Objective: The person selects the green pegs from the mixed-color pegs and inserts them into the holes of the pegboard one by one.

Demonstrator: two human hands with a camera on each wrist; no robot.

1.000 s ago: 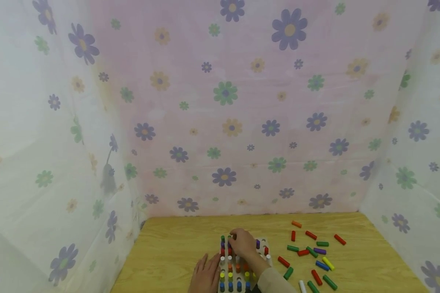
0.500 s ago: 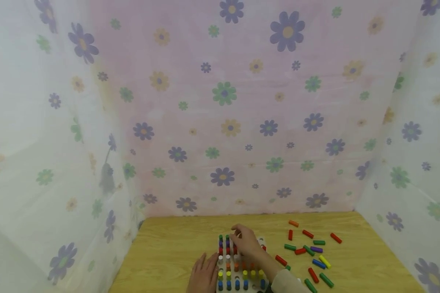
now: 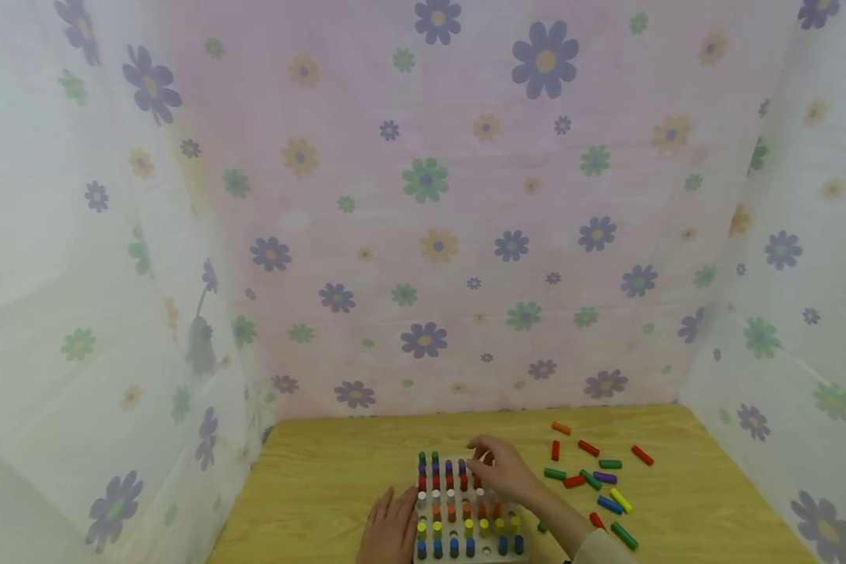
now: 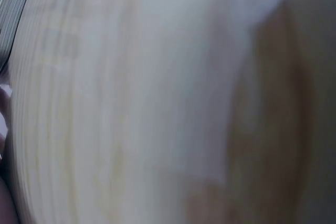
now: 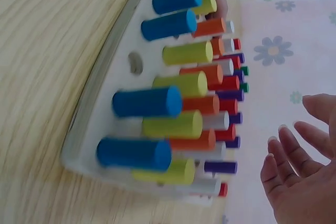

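Note:
A pale pegboard (image 5: 86,142) lies on the table, with rows of coloured pegs standing in it. Blue pegs (image 3: 454,547) fill most of the near row; yellow, orange, white, red and purple rows follow behind. Two green pegs (image 3: 435,456) stand at the far left corner. My left hand (image 3: 388,525) rests on the table with fingers extended, fingertips at the board's left edge. Over the board's far right part hovers my right hand (image 3: 504,470). The right wrist view shows its fingers loosely bent and spread, holding nothing. Only the board's side (image 4: 18,14) and bits of fingers show in the left wrist view.
Loose pegs lie scattered on the wooden table (image 3: 324,462) to the right, among them a red peg (image 3: 642,455), a yellow peg (image 3: 621,500) and a green peg (image 3: 624,536). Flower-patterned cloth (image 3: 366,329) encloses the table's back and sides.
My right hand has moved right from the far left corner of the board, uncovering the green pegs and more of the purple row. My left hand stays beside the board.

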